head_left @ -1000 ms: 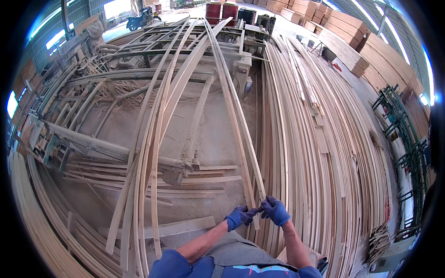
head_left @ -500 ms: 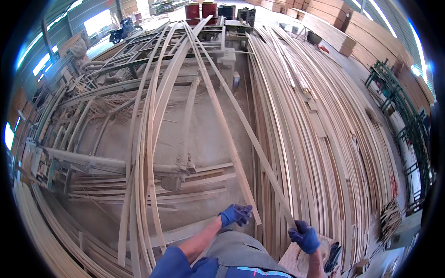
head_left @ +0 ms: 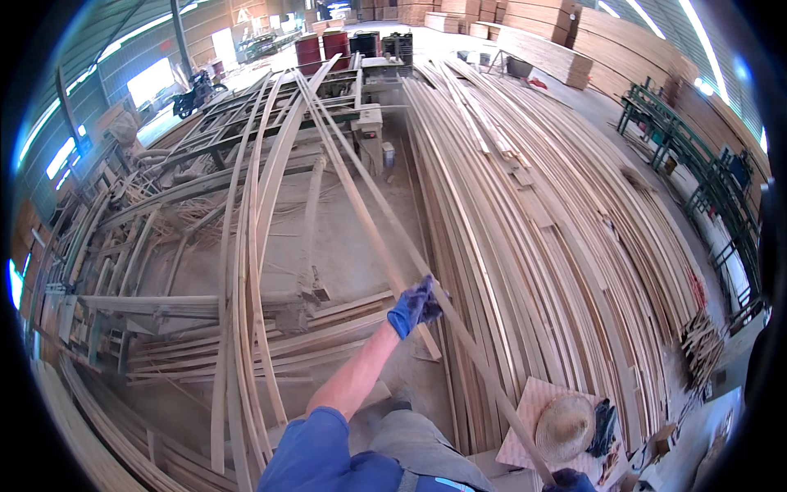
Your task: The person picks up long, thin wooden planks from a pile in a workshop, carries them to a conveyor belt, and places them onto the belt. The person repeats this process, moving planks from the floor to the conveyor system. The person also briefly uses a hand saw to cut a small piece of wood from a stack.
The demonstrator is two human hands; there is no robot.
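Observation:
A long, thin wooden strip (head_left: 479,361) slants from the far rack down to the lower right. My left hand (head_left: 416,307), in a blue glove, is closed around it partway along, arm stretched forward. At the bottom edge my right hand (head_left: 571,481), also gloved and partly cut off, grips the strip's near end; its fingers are mostly hidden. A second wooden strip (head_left: 352,197) runs beside it, passes behind my left hand and ends just below it. Further left, several long strips (head_left: 246,271) lie across the metal frame.
A wide layer of long wooden strips (head_left: 525,271) covers the right side. Near my right hand, a straw hat (head_left: 565,426) and dark gloves (head_left: 604,428) lie on a board. A dusty metal frame (head_left: 156,302) stands left, red drums (head_left: 308,54) far ahead, green racks (head_left: 680,135) at right.
My left hand has moved forward from the second strip's near end and closed on the right-hand strip. My right hand has drawn that strip's end back toward me, down to the bottom edge.

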